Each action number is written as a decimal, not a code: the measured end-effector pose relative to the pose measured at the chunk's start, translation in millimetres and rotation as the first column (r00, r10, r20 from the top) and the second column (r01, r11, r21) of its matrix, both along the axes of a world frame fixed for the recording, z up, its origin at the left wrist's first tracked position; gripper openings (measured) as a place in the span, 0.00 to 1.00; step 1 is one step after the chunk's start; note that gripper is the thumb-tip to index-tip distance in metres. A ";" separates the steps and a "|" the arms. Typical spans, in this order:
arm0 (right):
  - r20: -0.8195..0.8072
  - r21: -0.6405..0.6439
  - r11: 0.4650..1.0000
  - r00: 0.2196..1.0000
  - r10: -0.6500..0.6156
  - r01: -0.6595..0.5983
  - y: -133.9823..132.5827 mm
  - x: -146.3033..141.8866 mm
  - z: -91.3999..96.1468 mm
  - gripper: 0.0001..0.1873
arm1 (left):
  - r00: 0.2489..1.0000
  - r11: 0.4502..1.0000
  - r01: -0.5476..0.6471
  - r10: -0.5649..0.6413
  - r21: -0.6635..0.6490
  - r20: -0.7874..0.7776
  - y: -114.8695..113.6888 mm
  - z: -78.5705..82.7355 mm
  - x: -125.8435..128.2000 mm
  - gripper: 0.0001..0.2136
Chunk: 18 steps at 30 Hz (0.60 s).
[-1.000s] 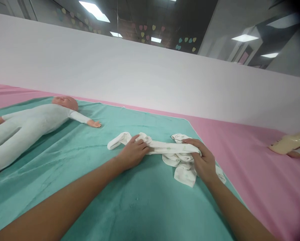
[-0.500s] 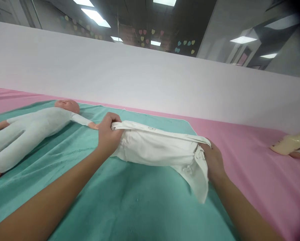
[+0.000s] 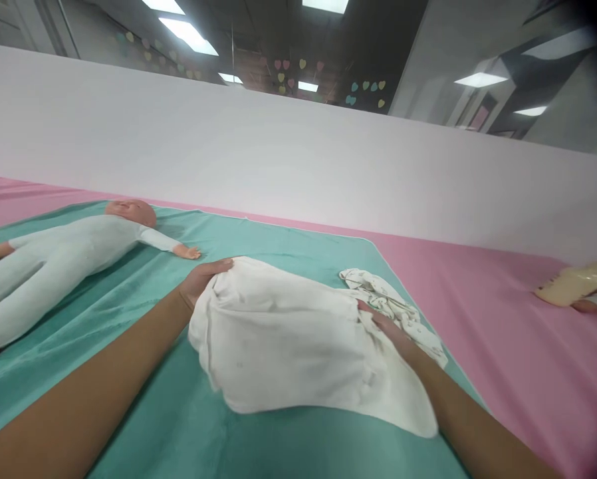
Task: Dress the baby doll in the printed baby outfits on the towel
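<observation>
I have the left hand point(image 3: 199, 279) gripping the upper left corner of a soft white fabric garment point(image 3: 288, 352) and the right hand point(image 3: 385, 329) holding its right side, fingers partly hidden. I see it spread between them over a teal plush blanket point(image 3: 258, 449), near a crumpled white cloth with small prints point(image 3: 403, 309).

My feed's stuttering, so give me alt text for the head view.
A person's bare left hand and bare right hand hold a soft white cloth spread between them above a teal fabric sheet. Beyond the right hand lies a crumpled white printed cloth; off to the left, a baby doll in a pale long-sleeved suit lies on its back.
</observation>
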State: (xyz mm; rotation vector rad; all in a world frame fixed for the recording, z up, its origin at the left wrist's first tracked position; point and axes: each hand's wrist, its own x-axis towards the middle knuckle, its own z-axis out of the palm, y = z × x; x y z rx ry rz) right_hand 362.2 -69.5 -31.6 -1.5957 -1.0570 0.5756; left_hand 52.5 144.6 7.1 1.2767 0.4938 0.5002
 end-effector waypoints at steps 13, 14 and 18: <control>0.573 -0.222 0.967 0.819 0.026 0.125 32.5 55.9 -27.4 0.26 | 0.981 0.993 -0.072 0.088 0.096 -0.174 0.0 -22.3 29.6 0.13; 0.615 -0.199 0.964 0.788 -0.016 0.174 33.7 63.9 -31.1 0.24 | 0.976 0.987 -0.070 0.097 0.142 -0.195 -0.8 -23.6 32.0 0.13; 0.633 -0.104 0.970 0.767 -0.106 0.219 32.2 72.5 -32.0 0.20 | 0.986 0.995 0.027 -0.011 0.097 -0.166 -8.8 -21.4 33.3 0.14</control>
